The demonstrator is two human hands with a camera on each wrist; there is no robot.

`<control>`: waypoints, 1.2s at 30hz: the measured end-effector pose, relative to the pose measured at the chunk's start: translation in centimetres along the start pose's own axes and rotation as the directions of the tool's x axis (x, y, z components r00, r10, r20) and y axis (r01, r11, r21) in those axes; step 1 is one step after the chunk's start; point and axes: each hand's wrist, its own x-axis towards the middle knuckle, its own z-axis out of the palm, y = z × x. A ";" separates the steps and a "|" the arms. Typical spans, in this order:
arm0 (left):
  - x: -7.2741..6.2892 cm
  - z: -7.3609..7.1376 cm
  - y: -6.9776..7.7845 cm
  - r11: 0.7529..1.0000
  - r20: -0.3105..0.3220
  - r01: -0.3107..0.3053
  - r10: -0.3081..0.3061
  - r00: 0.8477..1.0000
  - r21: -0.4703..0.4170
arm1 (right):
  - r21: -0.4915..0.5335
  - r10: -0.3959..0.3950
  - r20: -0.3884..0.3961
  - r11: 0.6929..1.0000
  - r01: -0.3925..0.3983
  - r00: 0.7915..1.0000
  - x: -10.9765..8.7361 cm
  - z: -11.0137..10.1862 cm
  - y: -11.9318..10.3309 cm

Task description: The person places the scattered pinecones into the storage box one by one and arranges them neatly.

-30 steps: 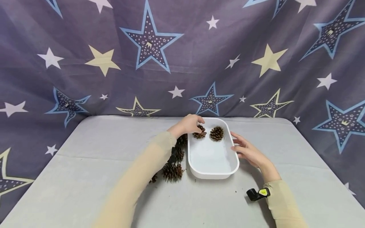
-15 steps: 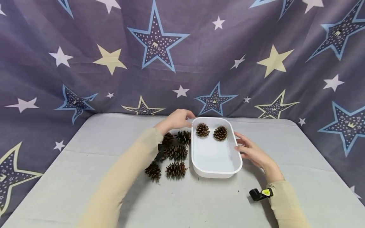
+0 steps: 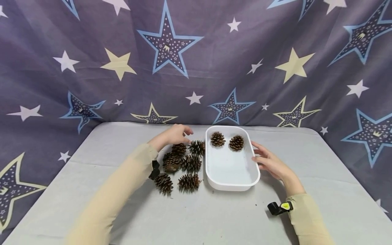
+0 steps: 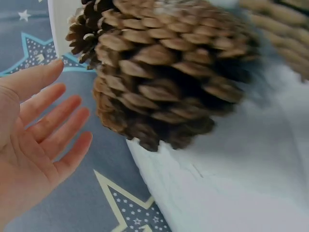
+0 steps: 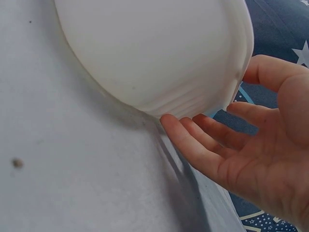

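Observation:
My left hand (image 3: pixel 173 135) hovers with parted fingers at the back of a loose group of brown pine cones on the table. The nearest ones to it are a pine cone (image 3: pixel 179 149) below the palm and another pine cone (image 3: pixel 197 147) beside the box. In the left wrist view the hand's fingers are spread and empty, next to a large pine cone (image 4: pixel 169 77). A white box (image 3: pixel 231 172) holds two pine cones at its far end, one left (image 3: pixel 217 139) and one right (image 3: pixel 236 143). My right hand (image 3: pixel 269 163) rests extended fingertips against the box's right side.
Nearer the front edge of the group lie two more pine cones, one right (image 3: pixel 189 182) and one left (image 3: pixel 164 183). The light grey tabletop (image 3: pixel 214 217) ends at a star-patterned curtain (image 3: pixel 196 81). A black wrist device (image 3: pixel 277 208) sits by the right sleeve.
My left hand has let go of a pine cone inside the box, then withdrawn leftward over the rim to above the group. My right hand stays at the box's side.

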 end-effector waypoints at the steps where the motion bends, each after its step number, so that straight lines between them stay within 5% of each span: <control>1: -0.3 0.1 -0.1 1.000 -0.002 0.000 0.000 1.000 0.003 | 0.002 0.002 0.002 1.000 -0.002 1.000 0.0 0.0 0.0; 10: -1.4 0.9 -0.9 0.999 -0.045 0.015 -0.017 0.999 -0.047 | 0.005 0.002 0.002 1.000 -0.002 1.000 -0.1 -0.1 0.2; 18: -1.1 2.4 -1.6 0.997 -0.028 -0.013 0.011 1.000 -0.077 | 0.011 -0.001 0.004 1.000 0.001 1.000 0.0 0.1 0.2; 29: -0.7 2.7 -1.0 0.988 0.031 0.044 -0.039 0.999 -0.151 | 0.017 -0.007 0.007 1.000 0.006 1.000 0.0 0.2 0.0; 36: -0.6 3.1 -0.8 0.993 0.035 0.038 -0.034 0.999 -0.112 | 0.008 -0.008 0.006 1.000 0.007 1.000 -0.1 0.2 0.0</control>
